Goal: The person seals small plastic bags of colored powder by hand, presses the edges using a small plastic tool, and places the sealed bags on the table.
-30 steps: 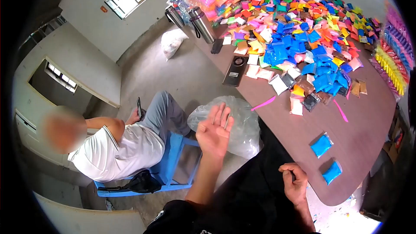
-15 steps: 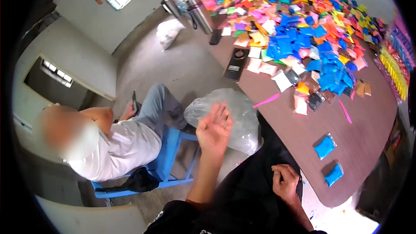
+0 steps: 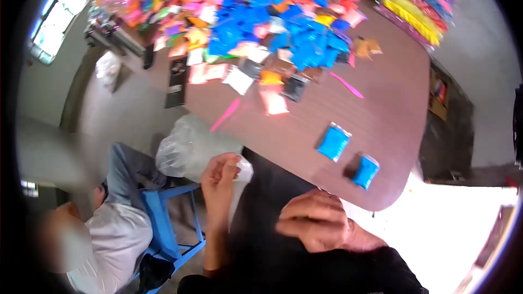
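Bare left hand (image 3: 219,177) at seven o'clock, forearm uncovered down to the frame's lower edge, bare right hand (image 3: 315,227) at six o'clock, no gloves, black clothing filling the bottom centre beneath both hands

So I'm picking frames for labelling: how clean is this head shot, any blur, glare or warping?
Head view: motion blur smears the packet pile and both hands, left hand, right hand; the floor at lower right is blown out white; fisheye bends the table edge, with dark corners; the two blue packets stay readable.
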`<state>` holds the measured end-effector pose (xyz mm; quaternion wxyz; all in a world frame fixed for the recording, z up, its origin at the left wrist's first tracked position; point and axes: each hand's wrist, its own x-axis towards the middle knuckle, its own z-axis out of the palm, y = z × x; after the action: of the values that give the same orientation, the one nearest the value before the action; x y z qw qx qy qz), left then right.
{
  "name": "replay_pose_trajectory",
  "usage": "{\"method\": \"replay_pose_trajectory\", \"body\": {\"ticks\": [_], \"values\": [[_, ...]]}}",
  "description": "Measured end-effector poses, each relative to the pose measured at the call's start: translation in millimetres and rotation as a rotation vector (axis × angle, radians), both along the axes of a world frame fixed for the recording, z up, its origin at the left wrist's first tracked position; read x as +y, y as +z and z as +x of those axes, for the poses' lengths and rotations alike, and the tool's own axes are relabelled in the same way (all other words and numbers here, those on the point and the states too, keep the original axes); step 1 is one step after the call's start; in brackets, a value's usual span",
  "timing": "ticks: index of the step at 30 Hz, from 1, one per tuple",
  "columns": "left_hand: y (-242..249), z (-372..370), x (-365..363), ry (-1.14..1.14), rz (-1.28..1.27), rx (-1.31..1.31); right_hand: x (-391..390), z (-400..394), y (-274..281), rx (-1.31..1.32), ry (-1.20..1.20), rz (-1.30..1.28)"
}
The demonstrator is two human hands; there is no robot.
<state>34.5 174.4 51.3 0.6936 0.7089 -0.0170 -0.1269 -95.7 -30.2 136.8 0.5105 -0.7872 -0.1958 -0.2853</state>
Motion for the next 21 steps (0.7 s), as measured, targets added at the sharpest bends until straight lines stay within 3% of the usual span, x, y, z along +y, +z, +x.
{"method": "replay_pose_trajectory", "body": {"ticks": [3, 9, 10, 13, 18, 20, 21], "values": [[2, -10, -14, -0.057, 0.046, 0.001, 1, -4, 41, -0.147, -0.02, 0.058], [1, -23, -29, -0.175, 0.128, -0.034, 23, -4, 69, -0.591, -0.207, 0.12], [1, -24, -32, -0.173, 0.084, -0.004, 26, -16, 91, -0.355, -0.419, 0.137], [1, -25, -42, -0.171, 0.083, -0.061, -9, -44, 90, 0.002, -0.294, 0.135], [-2, -22, -50, -0.204, 0.092, -0.12, -61, -35, 33, -0.29, -0.341, 0.069], [7, -20, -59, -0.214, 0.177, -0.257, -79, -49, 16, -0.079, -0.507, -0.037], [12, -20, -64, -0.233, 0.267, -0.383, -83, -62, 7, 0.188, -0.652, -0.124]]}}
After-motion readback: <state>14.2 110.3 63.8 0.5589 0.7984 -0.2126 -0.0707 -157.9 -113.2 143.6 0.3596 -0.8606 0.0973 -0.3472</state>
